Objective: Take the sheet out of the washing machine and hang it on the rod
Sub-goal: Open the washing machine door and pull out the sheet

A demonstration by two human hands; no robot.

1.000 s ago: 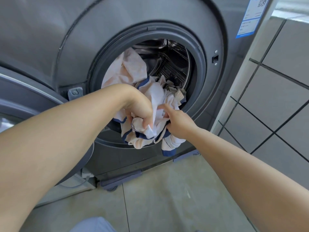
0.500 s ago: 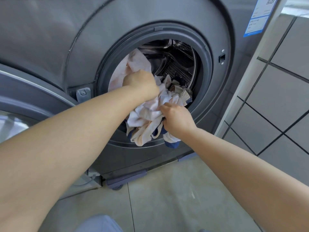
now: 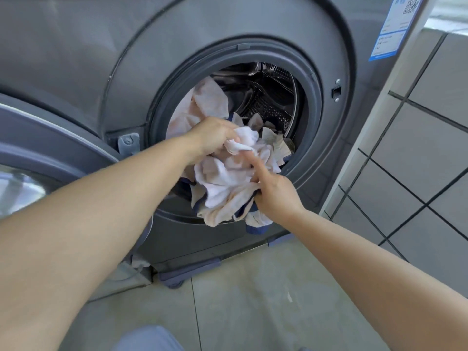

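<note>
A crumpled white and pale pink sheet with dark blue edging [image 3: 222, 183] bulges out of the round opening of the grey washing machine [image 3: 326, 122]. Part of it still lies inside the steel drum. My left hand [image 3: 215, 135] grips a bunched fold at the top of the heap, just inside the opening. My right hand [image 3: 273, 193] holds the lower right part of the bundle from below, thumb pressed up against the cloth. A blue-edged corner hangs below the door rim. No rod is in view.
The machine's door [image 3: 50, 153] stands swung open at the left. A tiled wall [image 3: 417, 148] rises right of the machine. The floor [image 3: 253, 300] is pale tile. My knee in blue-grey cloth [image 3: 149, 338] shows at the bottom edge.
My left hand went up from the lower bundle to a fold higher in the opening and now pulls it outward. My right hand kept its hold low on the bundle, thumb now raised.
</note>
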